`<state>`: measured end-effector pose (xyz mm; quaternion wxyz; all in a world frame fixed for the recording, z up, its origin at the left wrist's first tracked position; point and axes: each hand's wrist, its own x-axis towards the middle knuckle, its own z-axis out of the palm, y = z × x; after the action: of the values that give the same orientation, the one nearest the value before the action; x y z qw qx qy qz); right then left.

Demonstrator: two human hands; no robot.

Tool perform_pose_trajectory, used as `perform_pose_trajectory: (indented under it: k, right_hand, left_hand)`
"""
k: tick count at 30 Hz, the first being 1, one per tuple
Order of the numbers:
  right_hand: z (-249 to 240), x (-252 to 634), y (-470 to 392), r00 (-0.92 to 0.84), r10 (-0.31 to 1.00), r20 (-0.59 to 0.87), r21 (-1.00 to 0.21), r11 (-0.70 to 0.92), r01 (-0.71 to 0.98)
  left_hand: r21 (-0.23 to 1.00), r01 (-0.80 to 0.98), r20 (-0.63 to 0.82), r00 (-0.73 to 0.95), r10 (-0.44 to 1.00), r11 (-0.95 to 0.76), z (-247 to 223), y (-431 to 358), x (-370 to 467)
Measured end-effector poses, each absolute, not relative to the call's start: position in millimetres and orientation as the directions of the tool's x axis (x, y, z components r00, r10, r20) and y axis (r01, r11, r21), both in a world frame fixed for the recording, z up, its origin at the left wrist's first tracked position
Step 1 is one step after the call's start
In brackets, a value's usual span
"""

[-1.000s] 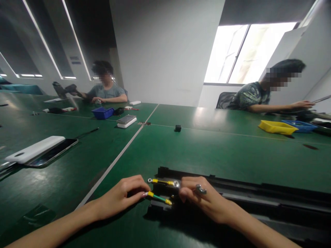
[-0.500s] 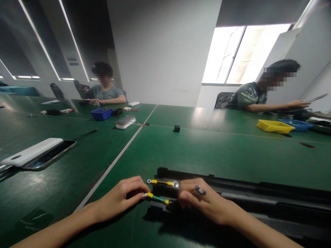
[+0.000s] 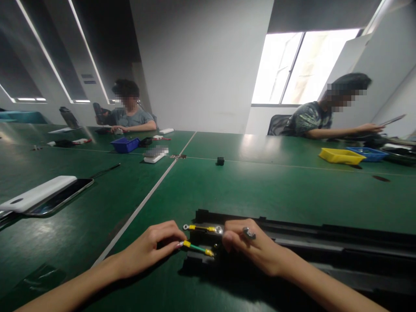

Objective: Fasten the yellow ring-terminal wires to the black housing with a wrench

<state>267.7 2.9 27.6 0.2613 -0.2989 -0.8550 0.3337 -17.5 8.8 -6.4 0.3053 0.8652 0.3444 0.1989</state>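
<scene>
My left hand (image 3: 157,242) pinches the left ring end of a short green wire (image 3: 196,248) with yellow sleeves. The wire's other end lies over the left end of a long black housing (image 3: 292,232). Above it, a second short wire (image 3: 201,228) with yellow sleeves and ring ends reaches from the housing's end out to the left. My right hand (image 3: 250,245) is over the housing, just right of both wires, with its fingers curled and a metal wrench-like tool (image 3: 249,233) sticking out between them. The fingertips of my right hand are partly hidden in shadow.
A white device (image 3: 42,190) and a phone (image 3: 61,197) lie at the left. Farther back are a small black block (image 3: 220,161), a blue bin (image 3: 125,144), a yellow bin (image 3: 341,156) and another blue bin (image 3: 367,154). Two people sit across the green table (image 3: 182,186).
My right hand's fingers have lifted slightly away from the green wire's right end, which shows more fully. My left hand keeps its pinch. The whole view has shifted a little.
</scene>
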Motion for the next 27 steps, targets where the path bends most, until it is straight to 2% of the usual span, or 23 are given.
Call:
perform_pose_trajectory:
  k: [14, 22, 27]
  right_hand:
    - [27.6, 267.1, 3.7, -0.691, 0.672, 0.265, -0.728, 0.61, 0.314]
    - [28.2, 266.4, 3.3, -0.725, 0.646, 0.239, -0.768, 0.583, 0.266]
    - [28.4, 268.0, 1.6, -0.698, 0.683, 0.213, -0.786, 0.545, 0.293]
  left_hand:
    - [0.658, 0.481, 0.135, 0.681, 0.72, -0.579, -6.9, 10.4, -17.3]
    - [0.656, 0.484, 0.135, 0.68, 0.721, -0.579, -7.3, 8.8, -18.4]
    - [0.664, 0.482, 0.124, 0.682, 0.72, -0.572, -8.3, 10.0, -19.0]
